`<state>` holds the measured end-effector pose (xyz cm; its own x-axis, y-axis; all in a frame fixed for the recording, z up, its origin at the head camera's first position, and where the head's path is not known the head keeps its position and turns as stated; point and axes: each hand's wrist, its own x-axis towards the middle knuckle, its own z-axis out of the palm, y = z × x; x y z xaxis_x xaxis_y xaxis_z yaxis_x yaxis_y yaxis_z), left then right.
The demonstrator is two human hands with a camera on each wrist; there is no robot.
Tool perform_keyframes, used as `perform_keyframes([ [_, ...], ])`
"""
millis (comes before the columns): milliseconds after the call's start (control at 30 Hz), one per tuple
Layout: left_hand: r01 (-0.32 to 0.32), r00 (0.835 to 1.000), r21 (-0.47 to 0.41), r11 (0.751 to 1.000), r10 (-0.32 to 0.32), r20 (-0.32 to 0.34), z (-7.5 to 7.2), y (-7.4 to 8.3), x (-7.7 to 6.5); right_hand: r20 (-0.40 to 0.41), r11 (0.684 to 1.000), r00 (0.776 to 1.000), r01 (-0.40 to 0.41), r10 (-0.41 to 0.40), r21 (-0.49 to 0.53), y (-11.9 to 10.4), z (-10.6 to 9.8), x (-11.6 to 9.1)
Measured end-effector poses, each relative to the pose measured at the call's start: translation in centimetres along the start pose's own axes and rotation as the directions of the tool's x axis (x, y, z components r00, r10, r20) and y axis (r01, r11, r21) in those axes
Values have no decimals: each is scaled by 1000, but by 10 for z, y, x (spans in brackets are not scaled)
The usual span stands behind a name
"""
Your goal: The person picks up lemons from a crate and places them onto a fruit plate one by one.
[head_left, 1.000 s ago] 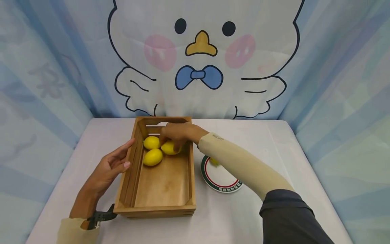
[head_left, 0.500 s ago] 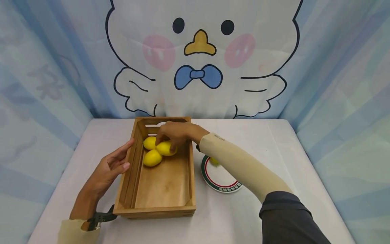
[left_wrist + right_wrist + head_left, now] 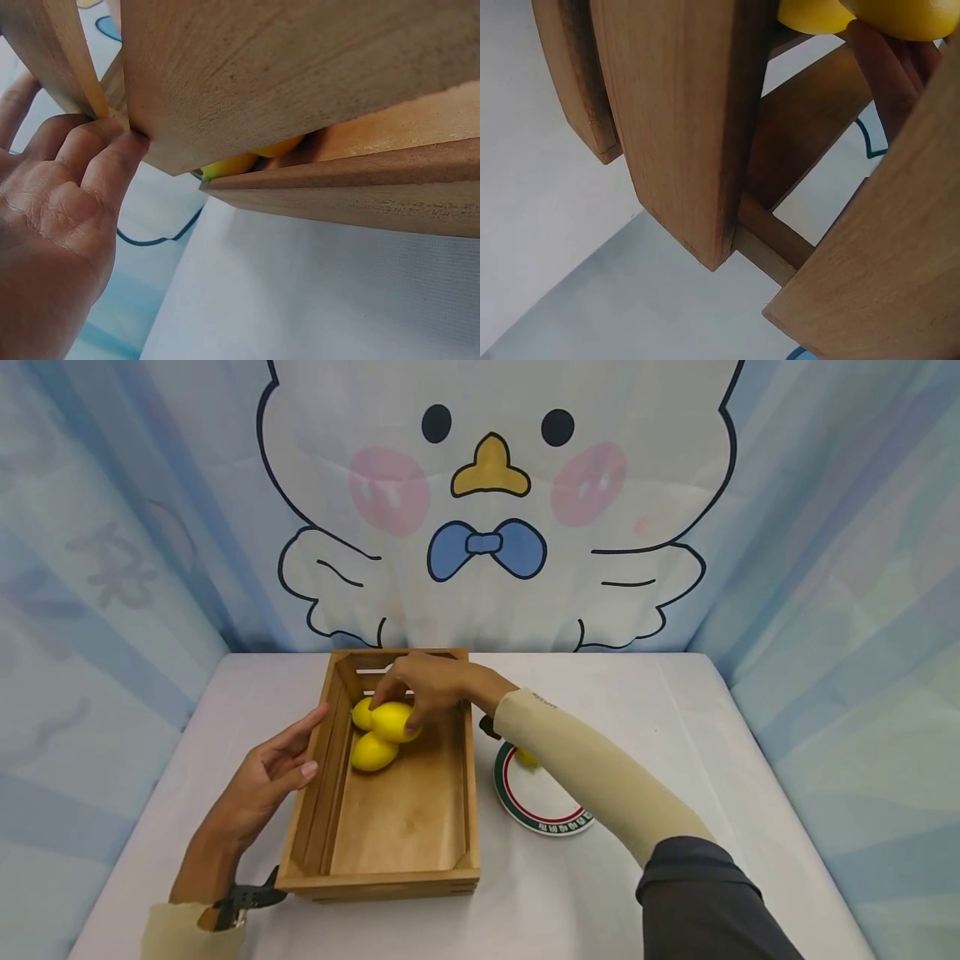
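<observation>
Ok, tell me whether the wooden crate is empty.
Not empty: two lemons show inside the crate, near its left wall, and the right hand pinches a third lemon.

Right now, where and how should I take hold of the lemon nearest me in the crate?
I'd set the grip across the rounded middle of that lemon, likely from above and the near right. The crate is open-topped and its floor shows on those sides, while the left wall and the held lemon crowd the others.
</observation>
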<state>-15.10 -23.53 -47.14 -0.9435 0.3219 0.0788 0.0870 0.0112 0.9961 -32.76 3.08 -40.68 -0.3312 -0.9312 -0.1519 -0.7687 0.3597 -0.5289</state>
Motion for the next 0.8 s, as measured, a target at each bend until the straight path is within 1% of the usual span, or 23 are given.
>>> perform_keyframes([
  [233, 1, 1000, -8, 1000, -1, 7, -1, 1, 0, -33, 998, 999, 5, -3, 66, 1, 1, 0],
  [400, 3, 1000, -9, 1000, -3, 8, -1, 1, 0, -87, 996, 996, 6, 2, 93, 2, 0, -1],
  [533, 6, 1000, -7, 1000, -6, 2, -2, 1, 0, -126, 990, 992, -1, 19, 142, 2, -1, -2],
  [667, 10, 1000, -2, 1000, -10, 4, -2, 1, 0, -150, 988, 988, -7, 31, 156, 1, -2, -4],
  [800, 7, 1000, -2, 1000, -7, 6, -2, 1, 1, -190, 988, 982, 19, 11, 155, 2, -3, -4],
])
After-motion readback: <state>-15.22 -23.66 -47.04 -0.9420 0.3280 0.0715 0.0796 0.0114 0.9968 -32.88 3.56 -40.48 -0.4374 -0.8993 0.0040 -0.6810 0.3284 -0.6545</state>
